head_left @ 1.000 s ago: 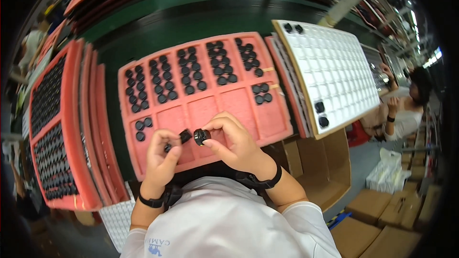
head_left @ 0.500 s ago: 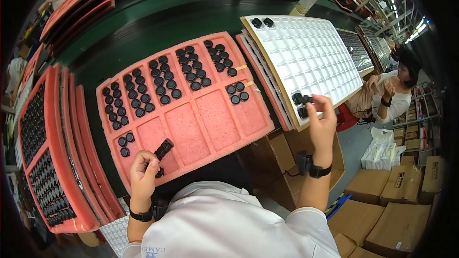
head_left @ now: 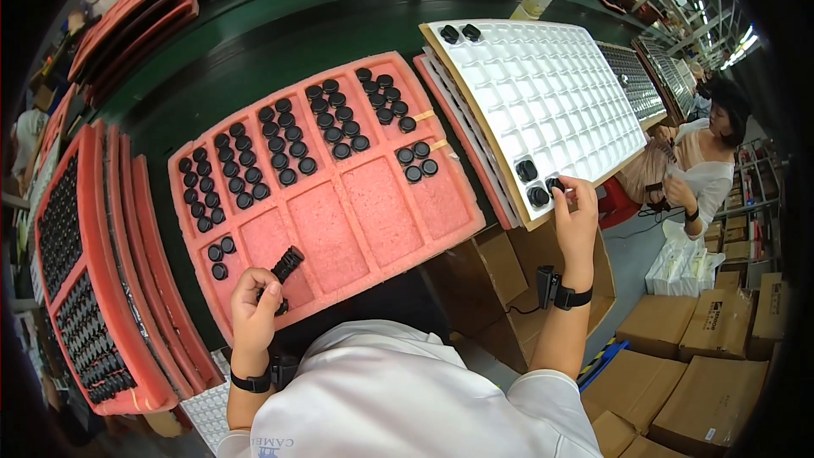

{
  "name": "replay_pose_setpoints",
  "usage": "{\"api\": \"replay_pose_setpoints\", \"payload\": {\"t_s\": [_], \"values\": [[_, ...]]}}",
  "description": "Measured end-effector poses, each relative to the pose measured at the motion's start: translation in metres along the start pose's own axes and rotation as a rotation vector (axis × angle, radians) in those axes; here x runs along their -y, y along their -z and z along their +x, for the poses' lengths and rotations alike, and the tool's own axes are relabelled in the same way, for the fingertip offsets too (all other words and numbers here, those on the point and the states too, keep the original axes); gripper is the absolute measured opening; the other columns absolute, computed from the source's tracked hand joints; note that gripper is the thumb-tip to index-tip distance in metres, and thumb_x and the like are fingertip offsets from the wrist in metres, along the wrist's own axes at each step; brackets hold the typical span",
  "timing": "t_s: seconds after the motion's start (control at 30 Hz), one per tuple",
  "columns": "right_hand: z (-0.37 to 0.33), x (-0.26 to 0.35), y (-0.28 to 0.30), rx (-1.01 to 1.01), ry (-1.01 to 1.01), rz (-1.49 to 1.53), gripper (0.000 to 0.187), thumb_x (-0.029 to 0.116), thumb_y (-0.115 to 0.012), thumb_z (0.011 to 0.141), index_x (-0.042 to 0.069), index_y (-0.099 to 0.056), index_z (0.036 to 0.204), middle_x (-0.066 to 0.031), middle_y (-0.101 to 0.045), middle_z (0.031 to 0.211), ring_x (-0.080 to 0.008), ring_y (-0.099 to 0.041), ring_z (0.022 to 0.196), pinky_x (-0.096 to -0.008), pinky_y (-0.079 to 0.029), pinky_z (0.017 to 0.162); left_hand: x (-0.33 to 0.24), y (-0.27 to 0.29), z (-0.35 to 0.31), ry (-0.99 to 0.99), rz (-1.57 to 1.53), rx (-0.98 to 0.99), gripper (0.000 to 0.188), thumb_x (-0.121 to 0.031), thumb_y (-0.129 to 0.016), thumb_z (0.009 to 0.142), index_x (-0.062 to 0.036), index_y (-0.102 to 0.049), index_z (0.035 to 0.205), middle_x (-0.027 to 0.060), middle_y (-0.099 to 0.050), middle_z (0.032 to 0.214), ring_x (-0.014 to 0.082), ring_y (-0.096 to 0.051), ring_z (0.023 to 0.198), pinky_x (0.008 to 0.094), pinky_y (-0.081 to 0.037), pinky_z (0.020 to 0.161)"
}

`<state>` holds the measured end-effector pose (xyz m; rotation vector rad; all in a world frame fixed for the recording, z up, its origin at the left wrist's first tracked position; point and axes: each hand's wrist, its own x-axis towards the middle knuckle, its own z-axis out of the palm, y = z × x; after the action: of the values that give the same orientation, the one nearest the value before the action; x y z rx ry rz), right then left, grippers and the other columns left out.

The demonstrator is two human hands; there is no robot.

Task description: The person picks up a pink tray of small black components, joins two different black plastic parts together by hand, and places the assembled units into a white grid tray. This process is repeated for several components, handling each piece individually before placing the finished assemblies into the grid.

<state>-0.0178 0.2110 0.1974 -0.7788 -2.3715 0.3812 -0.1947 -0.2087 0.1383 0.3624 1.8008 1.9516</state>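
Note:
My left hand (head_left: 256, 309) is closed on a short stack of black ribbed round parts (head_left: 289, 264), tilted over the near left of a pink foam tray (head_left: 326, 233). In that tray, black round parts (head_left: 281, 142) stand in paired rows in the far compartments, with a few more in the near corner compartments. My right hand (head_left: 578, 214) pinches a single black round part (head_left: 554, 185) over the near edge of a white moulded tray (head_left: 555, 97). Beside it, two black round parts (head_left: 532, 183) sit in the white tray's near left pockets. Another pair (head_left: 459, 33) is at its far left corner.
Filled pink trays (head_left: 59, 229) lean in a stack at the left. Below the white tray stands an open cardboard box (head_left: 500, 267). A co-worker (head_left: 704, 161) sits at the right, beyond a white plastic bag (head_left: 678, 270) and cardboard boxes (head_left: 670, 390).
My right hand has shifted slightly right and down with its black part, away from the two seated parts. The left hand keeps its stack nearly still. The co-worker's hands have moved.

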Motion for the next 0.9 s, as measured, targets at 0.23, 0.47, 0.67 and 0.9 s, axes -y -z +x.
{"api": "replay_pose_setpoints", "payload": {"t_s": [0.23,0.47,0.67,0.9], "values": [[-0.010,0.034,-0.009,-0.343,0.282,0.069,0.018,-0.004,-0.055,0.082,-0.001,-0.055,0.100,-0.0100,-0.053,0.096,-0.0192,-0.052,0.082,-0.0275,-0.044,0.071,-0.004,0.000,-0.006,0.014,-0.110,-0.001,0.016,-0.019,-0.049,0.093,-0.0037,-0.050,0.090,-0.0008,-0.047,0.070,0.0037,-0.034,0.055,0.0193,-0.028,0.049],[-0.053,0.140,-0.070,0.237,0.398,0.566,0.019,-0.006,-0.058,0.078,0.000,-0.056,0.096,-0.0117,-0.054,0.094,-0.0237,-0.054,0.086,-0.0296,-0.044,0.074,-0.003,-0.006,0.006,-0.021,-0.285,0.189,0.055,-0.057,-0.030,0.093,-0.0062,-0.041,0.111,0.0048,-0.048,0.087,0.0062,-0.031,0.056,0.0184,-0.026,0.049],[-0.076,0.233,-0.117,0.590,0.654,0.789,0.026,-0.005,-0.065,0.070,0.001,-0.059,0.094,-0.0140,-0.056,0.092,-0.0279,-0.055,0.081,-0.0320,-0.045,0.071,-0.002,-0.001,-0.009,-0.019,-0.284,0.138,0.059,-0.057,-0.026,0.093,-0.0056,-0.040,0.118,0.0054,-0.049,0.093,0.0073,-0.038,0.068,0.0191,-0.032,0.056],[-0.096,0.257,-0.152,0.771,0.679,0.986,0.029,0.001,-0.067,0.070,0.001,-0.060,0.098,-0.0121,-0.058,0.087,-0.0294,-0.055,0.081,-0.0361,-0.046,0.071,0.007,0.016,-0.027,0.098,-0.272,0.157,0.059,-0.056,-0.027,0.094,-0.0050,-0.039,0.122,0.0049,-0.049,0.095,0.0102,-0.046,0.083,0.0210,-0.039,0.065]]}}
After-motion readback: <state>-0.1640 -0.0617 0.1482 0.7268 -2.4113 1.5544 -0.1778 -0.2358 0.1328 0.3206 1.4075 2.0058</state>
